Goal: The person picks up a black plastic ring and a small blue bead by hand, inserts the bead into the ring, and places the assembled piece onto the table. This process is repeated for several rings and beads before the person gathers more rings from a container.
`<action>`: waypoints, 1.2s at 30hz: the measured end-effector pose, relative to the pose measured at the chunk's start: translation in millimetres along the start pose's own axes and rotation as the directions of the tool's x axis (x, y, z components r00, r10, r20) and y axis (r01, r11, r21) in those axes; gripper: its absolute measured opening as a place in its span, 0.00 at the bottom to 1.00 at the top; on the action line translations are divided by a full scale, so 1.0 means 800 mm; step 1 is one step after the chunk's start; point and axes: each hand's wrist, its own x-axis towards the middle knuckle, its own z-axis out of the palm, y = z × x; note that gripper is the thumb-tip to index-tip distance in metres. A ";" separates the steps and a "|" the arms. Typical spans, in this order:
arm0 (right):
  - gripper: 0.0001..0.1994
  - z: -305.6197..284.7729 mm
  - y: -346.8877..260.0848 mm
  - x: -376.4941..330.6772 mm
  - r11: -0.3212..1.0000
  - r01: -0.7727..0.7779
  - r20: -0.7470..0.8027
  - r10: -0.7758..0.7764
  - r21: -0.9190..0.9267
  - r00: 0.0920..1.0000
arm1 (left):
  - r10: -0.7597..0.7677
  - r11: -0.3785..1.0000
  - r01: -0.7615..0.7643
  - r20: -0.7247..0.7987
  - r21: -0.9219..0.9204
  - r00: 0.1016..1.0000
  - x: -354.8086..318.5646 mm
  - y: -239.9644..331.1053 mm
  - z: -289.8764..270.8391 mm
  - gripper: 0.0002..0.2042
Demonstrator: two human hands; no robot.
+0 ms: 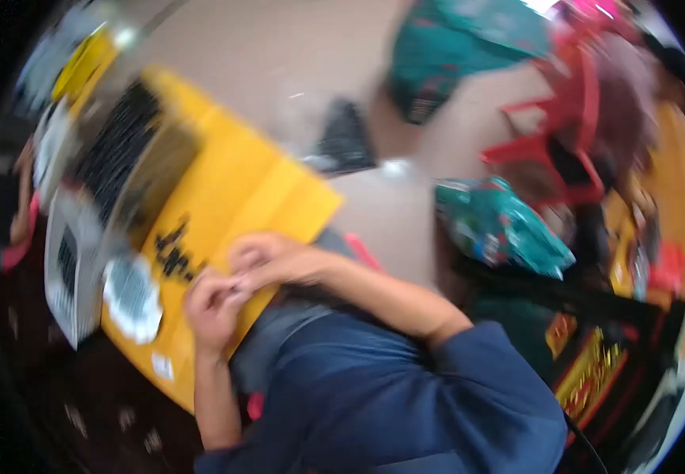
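Yellow box [224, 189] lies open on the lap, flap toward the person. Left hand [212, 308] and right hand [267, 259] meet at its near edge, fingertips touching; blur hides whether they pinch anything. Teal bag [504, 229] nearby

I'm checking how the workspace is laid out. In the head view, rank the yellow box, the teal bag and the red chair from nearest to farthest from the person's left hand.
From the left hand:
1. Yellow box: under the hand, touching it.
2. Teal bag: on the floor to the right.
3. Red chair: farther right, beyond the bag.
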 end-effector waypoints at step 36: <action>0.06 0.004 -0.048 -0.015 0.940 -0.067 -0.506 -0.120 -0.335 0.854 | 0.039 0.979 -0.001 -0.181 0.203 0.983 -0.007 0.022 -0.074 0.10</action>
